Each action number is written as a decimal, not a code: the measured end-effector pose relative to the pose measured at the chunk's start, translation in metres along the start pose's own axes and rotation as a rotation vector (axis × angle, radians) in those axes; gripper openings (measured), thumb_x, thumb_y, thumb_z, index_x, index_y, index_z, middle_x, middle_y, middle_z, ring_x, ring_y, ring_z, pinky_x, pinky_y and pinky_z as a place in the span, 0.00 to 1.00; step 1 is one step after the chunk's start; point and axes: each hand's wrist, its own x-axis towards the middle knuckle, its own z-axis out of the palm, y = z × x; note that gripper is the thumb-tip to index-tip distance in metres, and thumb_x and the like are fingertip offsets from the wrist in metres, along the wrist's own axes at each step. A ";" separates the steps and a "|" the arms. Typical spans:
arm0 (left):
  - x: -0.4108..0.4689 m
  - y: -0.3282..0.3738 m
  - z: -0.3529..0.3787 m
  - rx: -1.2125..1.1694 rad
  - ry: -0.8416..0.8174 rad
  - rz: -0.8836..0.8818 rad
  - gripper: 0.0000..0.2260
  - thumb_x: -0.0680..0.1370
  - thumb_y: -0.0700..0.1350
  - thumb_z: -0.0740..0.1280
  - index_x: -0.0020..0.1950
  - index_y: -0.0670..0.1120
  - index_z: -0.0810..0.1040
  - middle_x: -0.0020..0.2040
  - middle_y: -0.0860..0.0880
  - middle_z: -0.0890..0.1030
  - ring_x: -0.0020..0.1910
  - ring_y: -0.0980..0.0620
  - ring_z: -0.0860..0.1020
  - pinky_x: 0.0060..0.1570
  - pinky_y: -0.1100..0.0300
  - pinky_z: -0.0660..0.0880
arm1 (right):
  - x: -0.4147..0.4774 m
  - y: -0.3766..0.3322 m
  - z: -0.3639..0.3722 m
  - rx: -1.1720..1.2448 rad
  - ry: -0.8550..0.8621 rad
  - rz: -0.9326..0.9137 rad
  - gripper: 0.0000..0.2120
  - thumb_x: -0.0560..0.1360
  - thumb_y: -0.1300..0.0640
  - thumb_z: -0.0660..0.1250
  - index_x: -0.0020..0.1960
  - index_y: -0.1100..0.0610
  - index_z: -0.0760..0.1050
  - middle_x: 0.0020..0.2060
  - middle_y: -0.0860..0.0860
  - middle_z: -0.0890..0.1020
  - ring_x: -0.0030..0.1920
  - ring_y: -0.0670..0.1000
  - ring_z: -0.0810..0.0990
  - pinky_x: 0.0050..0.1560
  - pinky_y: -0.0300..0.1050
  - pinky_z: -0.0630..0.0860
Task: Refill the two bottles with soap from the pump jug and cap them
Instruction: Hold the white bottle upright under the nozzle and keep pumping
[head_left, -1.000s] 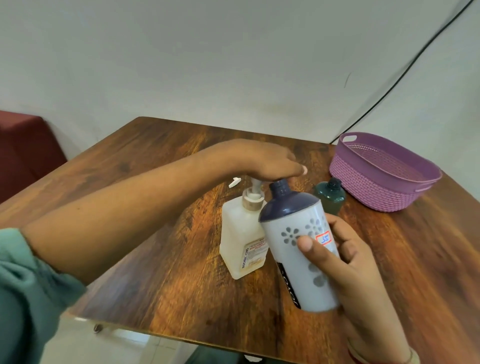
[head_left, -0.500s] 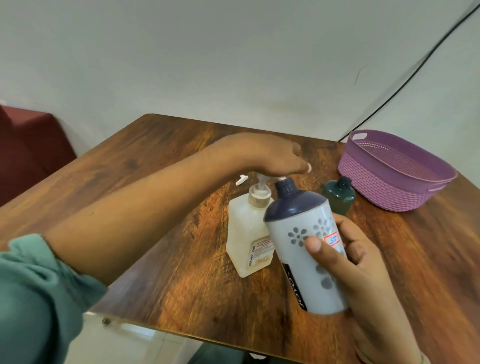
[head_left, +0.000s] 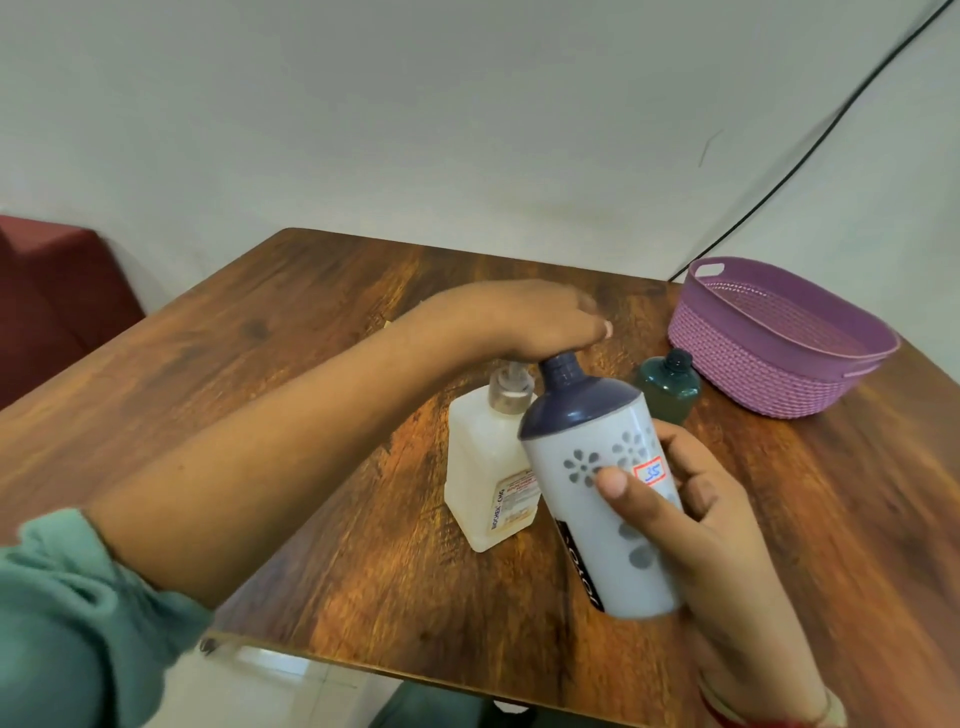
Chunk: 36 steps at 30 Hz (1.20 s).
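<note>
A whitish pump jug (head_left: 488, 467) stands on the wooden table (head_left: 311, 332). My left hand (head_left: 524, 322) lies flat over its pump head, pressing down with straight fingers; the nozzle is hidden beneath the palm. My right hand (head_left: 691, 514) grips a white bottle (head_left: 602, 499) with grey flowers and a dark blue shoulder, tilted so its open neck sits right under my left palm by the pump. A small dark green bottle (head_left: 667, 387) stands behind, near the basket.
A purple woven basket (head_left: 779, 358) sits at the table's back right. A black cable (head_left: 810, 140) runs down the wall behind it. A dark red seat (head_left: 57, 291) is at the left. The table's near edge runs below my forearm.
My left hand has sunk onto the pump head, which now sits lower. The white bottle's neck has moved closer under the palm. The small white cap on the table is hidden now.
</note>
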 end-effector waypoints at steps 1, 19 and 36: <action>0.001 -0.001 0.004 -0.031 -0.041 0.005 0.15 0.82 0.48 0.53 0.57 0.43 0.76 0.52 0.47 0.77 0.52 0.47 0.75 0.48 0.57 0.68 | 0.000 0.001 0.000 -0.003 -0.001 0.007 0.27 0.53 0.47 0.76 0.51 0.51 0.79 0.42 0.57 0.85 0.38 0.55 0.84 0.31 0.43 0.78; 0.007 -0.002 -0.002 0.081 -0.157 0.000 0.16 0.83 0.47 0.52 0.61 0.44 0.76 0.60 0.45 0.77 0.55 0.49 0.75 0.44 0.67 0.67 | 0.004 0.003 0.000 0.008 -0.021 0.026 0.26 0.54 0.47 0.75 0.51 0.50 0.79 0.44 0.56 0.85 0.40 0.55 0.85 0.33 0.44 0.79; 0.008 0.003 -0.008 -0.006 -0.122 0.000 0.18 0.82 0.53 0.52 0.57 0.45 0.77 0.52 0.48 0.78 0.54 0.49 0.75 0.53 0.56 0.68 | 0.004 -0.001 -0.004 0.029 -0.028 0.004 0.27 0.53 0.48 0.75 0.51 0.52 0.79 0.43 0.57 0.85 0.38 0.55 0.84 0.31 0.43 0.78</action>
